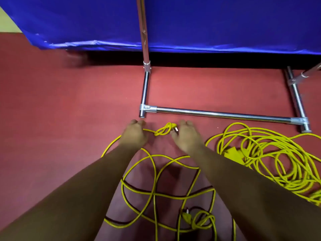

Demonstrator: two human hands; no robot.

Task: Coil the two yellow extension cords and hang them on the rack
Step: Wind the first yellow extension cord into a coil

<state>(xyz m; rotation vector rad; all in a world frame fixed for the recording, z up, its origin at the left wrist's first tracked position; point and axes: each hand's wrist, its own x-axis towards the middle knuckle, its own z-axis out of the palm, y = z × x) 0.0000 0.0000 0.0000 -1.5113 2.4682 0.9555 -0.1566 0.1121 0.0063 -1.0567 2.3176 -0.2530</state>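
Note:
Two yellow extension cords lie on the red floor. One cord [154, 173] sprawls in loose crossing loops between my forearms, with a knotted end and plug [165, 130] at its far side and a second plug [186, 217] near the bottom. My left hand [134, 134] rests on this cord just left of the knot, fingers loosely bent. To the right of the plug, my right hand [186, 136] hovers with relaxed fingers, holding nothing. The other cord [271, 159] is a tangled heap at right with a yellow socket block [233, 154]. The chrome rack [222, 114] stands just beyond.
The rack's upright pole [144, 32] rises at centre; its base tubes lie on the floor ahead and to the right. A blue cloth [208, 23] hangs behind the rack, dark gap beneath it. Bare red floor spreads to the left.

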